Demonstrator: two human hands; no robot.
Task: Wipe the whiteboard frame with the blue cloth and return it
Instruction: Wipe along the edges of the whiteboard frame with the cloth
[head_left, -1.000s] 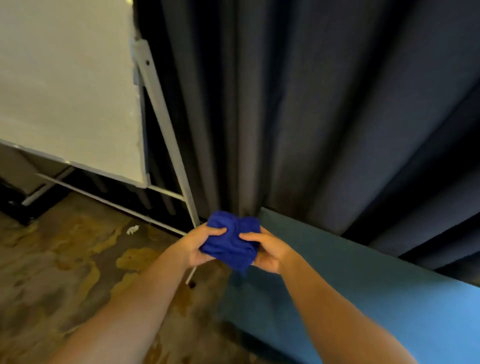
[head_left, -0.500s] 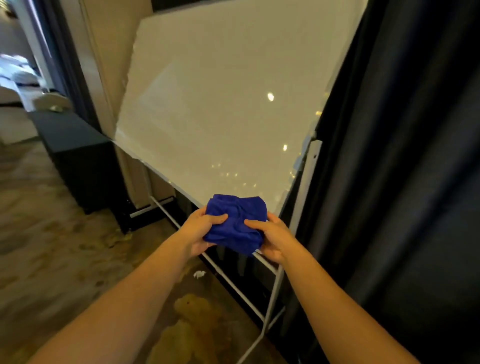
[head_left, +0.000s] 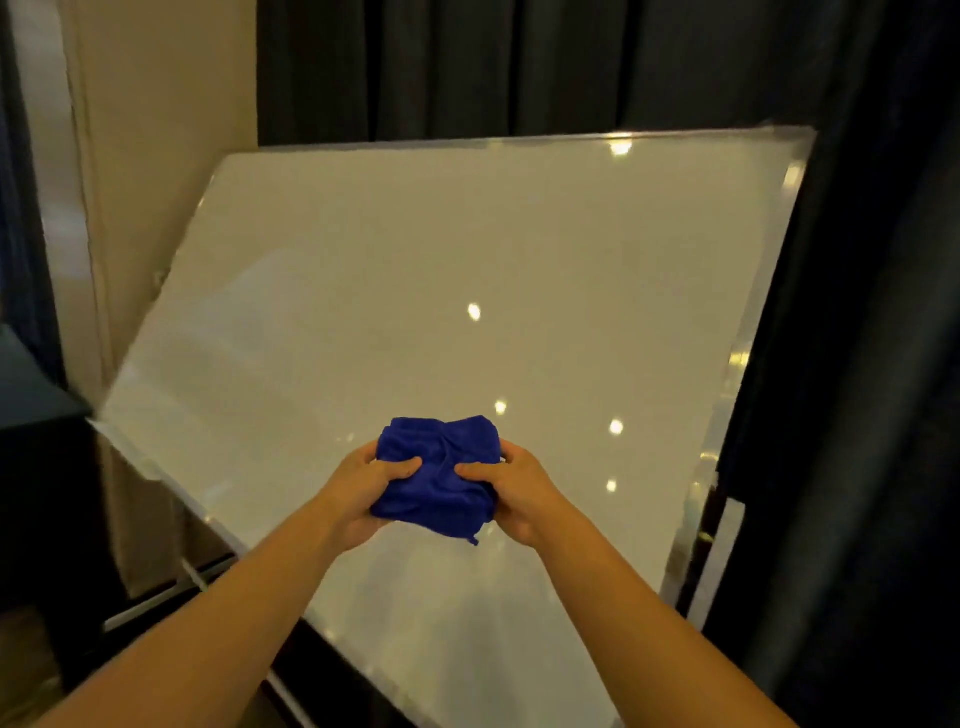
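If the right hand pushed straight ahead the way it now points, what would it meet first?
Probably the whiteboard, at its white face rather than its frame. The right hand, gripping the cloth with the left hand, points forward at it. The gap is unclear.

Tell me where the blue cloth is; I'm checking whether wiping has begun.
Head view, low centre: the blue cloth is bunched between the left hand and right hand, before the whiteboard face.

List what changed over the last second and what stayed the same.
The view swung left and up, so the whiteboard now fills it, behind the blue cloth. Nothing taken or released: left hand and right hand grip the bunched cloth as before.
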